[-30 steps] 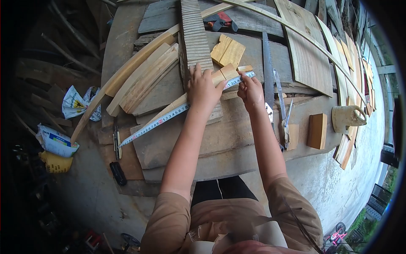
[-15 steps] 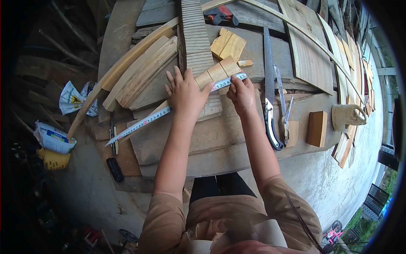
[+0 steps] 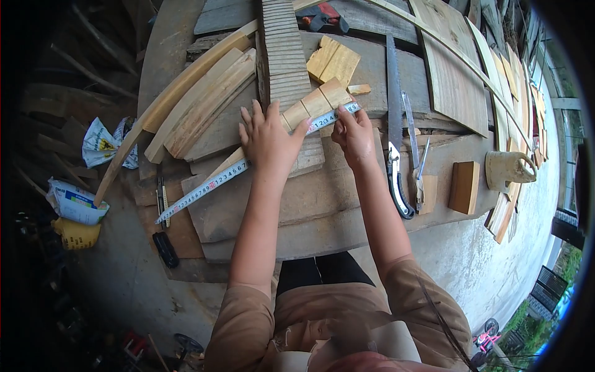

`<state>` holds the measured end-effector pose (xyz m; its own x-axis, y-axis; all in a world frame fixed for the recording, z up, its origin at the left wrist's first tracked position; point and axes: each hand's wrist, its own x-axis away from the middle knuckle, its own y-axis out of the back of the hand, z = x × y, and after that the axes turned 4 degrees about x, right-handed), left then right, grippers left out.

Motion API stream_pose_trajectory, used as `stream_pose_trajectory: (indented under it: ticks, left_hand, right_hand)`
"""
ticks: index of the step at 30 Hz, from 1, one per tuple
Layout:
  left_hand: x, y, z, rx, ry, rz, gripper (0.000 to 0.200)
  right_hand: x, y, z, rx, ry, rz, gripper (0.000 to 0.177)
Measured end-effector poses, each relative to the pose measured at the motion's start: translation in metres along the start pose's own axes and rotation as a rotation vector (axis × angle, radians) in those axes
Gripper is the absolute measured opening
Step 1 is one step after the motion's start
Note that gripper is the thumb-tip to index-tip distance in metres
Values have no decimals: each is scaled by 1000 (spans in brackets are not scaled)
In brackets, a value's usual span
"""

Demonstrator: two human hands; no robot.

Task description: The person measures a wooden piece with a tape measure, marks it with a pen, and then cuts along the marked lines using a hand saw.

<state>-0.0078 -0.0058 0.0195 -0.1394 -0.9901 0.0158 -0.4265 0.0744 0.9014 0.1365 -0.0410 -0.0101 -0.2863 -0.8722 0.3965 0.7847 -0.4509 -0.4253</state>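
Observation:
A white measuring tape (image 3: pixel 214 183) runs slantwise along a light wooden strip with cross lines (image 3: pixel 308 106). My left hand (image 3: pixel 270 144) lies spread over the tape and strip, its thumb on the tape's edge and its fingers apart on the wood. At the strip's right end my right hand (image 3: pixel 353 133) pinches the tape between thumb and fingers. Under the strip is a long board with many cross grooves (image 3: pixel 285 56). A yellowish wood block (image 3: pixel 333 59) rests just beyond the strip.
Right of my hands lie a handsaw (image 3: pixel 395 118), a metal square (image 3: pixel 410 127), a brown block (image 3: pixel 463 187) and a beige container (image 3: pixel 509 170). Curved wood pieces (image 3: pixel 204 105) are at the left, with a black object (image 3: pixel 166 249) near the edge. Gloves (image 3: pixel 323 17) lie at the back.
The tape's free left end has swung slightly down, and more of its face shows. Both hands keep nearly the same place and hold; the whole view has shifted slightly.

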Motion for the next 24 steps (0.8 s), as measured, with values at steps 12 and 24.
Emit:
stream_pose_trajectory:
  ticks: [12,24]
  left_hand:
    - [1,1,-4,10,-3,23,55]
    - [1,2,-5,19,11,50,55]
  right_hand:
    - [2,19,28,407,61,-150,32]
    - [-24,22,65,927,-43,117,45]
